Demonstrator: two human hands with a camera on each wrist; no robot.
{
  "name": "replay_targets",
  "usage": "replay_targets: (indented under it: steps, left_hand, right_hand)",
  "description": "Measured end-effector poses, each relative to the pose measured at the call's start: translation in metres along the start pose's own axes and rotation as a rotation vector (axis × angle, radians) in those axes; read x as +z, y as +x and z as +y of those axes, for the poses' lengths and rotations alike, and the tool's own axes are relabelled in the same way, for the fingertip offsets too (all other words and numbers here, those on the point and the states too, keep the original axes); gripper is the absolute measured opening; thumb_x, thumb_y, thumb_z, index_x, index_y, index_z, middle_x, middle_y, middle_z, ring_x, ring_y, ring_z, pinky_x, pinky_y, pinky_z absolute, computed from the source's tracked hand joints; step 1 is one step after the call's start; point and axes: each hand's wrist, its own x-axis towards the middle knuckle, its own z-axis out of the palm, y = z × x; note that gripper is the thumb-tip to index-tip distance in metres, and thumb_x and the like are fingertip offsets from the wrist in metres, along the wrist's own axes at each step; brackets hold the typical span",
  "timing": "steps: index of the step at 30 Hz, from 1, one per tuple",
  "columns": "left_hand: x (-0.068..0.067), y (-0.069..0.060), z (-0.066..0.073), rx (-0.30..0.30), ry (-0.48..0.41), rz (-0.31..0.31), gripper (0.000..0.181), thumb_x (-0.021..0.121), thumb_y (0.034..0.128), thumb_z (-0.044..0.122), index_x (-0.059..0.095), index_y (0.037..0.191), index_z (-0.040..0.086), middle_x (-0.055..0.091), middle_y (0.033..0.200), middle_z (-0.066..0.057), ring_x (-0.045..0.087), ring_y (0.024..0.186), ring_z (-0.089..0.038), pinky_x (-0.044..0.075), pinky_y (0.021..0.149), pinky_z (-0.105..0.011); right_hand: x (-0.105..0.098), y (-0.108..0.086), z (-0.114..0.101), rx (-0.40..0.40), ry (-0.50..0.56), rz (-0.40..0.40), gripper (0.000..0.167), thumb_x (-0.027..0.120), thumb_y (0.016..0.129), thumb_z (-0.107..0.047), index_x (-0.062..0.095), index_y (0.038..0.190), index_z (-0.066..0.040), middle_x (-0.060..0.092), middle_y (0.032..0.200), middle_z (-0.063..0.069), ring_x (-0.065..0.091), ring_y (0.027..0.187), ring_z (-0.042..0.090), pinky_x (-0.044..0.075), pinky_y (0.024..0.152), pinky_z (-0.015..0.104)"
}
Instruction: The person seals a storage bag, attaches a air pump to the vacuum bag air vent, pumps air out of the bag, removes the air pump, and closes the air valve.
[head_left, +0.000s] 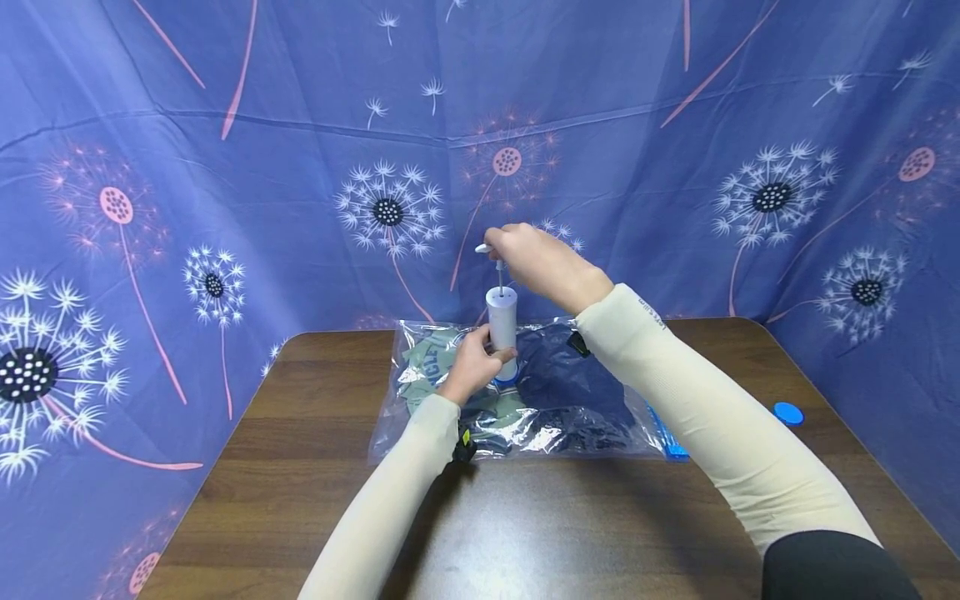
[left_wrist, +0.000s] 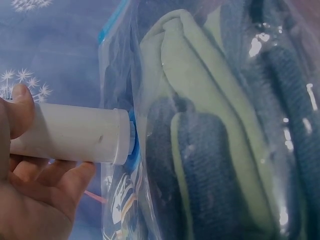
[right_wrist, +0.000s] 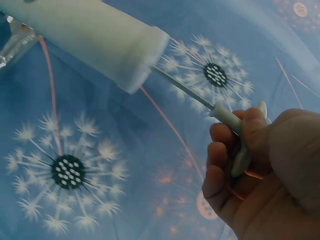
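A white hand pump (head_left: 502, 315) stands upright on the blue valve (head_left: 506, 381) of a clear plastic vacuum bag (head_left: 577, 425). Folded green and dark blue clothes (left_wrist: 200, 130) lie inside the bag. My left hand (head_left: 474, 365) grips the pump's white barrel (left_wrist: 75, 132) low down, thumb on one side and fingers on the other. Above it, my right hand (head_left: 543, 258) holds the pump's white T-shaped handle (right_wrist: 240, 155) with curled fingers. A length of thin metal rod (right_wrist: 182, 87) shows between handle and barrel, so the plunger is partly drawn out.
A round blue cap (head_left: 788, 413) lies on the brown wooden table (head_left: 300, 500) at the right. A blue strip (head_left: 669, 433) runs along the bag's right edge, partly behind my right sleeve. Blue cloth with dandelion prints (head_left: 300, 167) hangs behind the table.
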Motion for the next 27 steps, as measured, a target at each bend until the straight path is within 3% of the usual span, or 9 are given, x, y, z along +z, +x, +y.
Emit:
replay_targets:
  steps: [6, 10, 27]
  left_hand:
    - [-0.001, 0.001, -0.001, -0.003, -0.023, -0.008, 0.044, 0.078, 0.0916, 0.016, 0.063, 0.132, 0.005, 0.069, 0.129, -0.016, 0.068, 0.119, -0.032, 0.059, 0.098, -0.043]
    - [0.0, 0.001, -0.001, 0.002, -0.018, -0.016, 0.045, 0.078, 0.0921, 0.017, 0.063, 0.133, 0.005, 0.068, 0.13, -0.016, 0.068, 0.12, -0.032, 0.059, 0.098, -0.043]
    - [0.0, 0.002, -0.005, 0.01, -0.05, -0.007, 0.043, 0.078, 0.0911, 0.014, 0.063, 0.131, 0.004, 0.068, 0.13, -0.017, 0.068, 0.119, -0.032, 0.058, 0.099, -0.044]
  right_hand:
    - [0.019, -0.001, 0.003, 0.017, 0.037, -0.143, 0.023, 0.056, 0.1, 0.009, 0.065, 0.119, 0.001, 0.072, 0.116, 0.017, 0.071, 0.108, 0.03, 0.061, 0.087, 0.038]
    - [0.027, -0.003, 0.005, 0.026, 0.047, -0.193, 0.024, 0.058, 0.098, 0.011, 0.066, 0.119, 0.001, 0.072, 0.118, 0.018, 0.071, 0.109, 0.031, 0.062, 0.088, 0.037]
    - [0.033, -0.002, 0.007, 0.019, 0.091, -0.163, 0.028, 0.063, 0.095, 0.012, 0.068, 0.118, -0.003, 0.074, 0.118, 0.016, 0.072, 0.111, 0.03, 0.062, 0.09, 0.035]
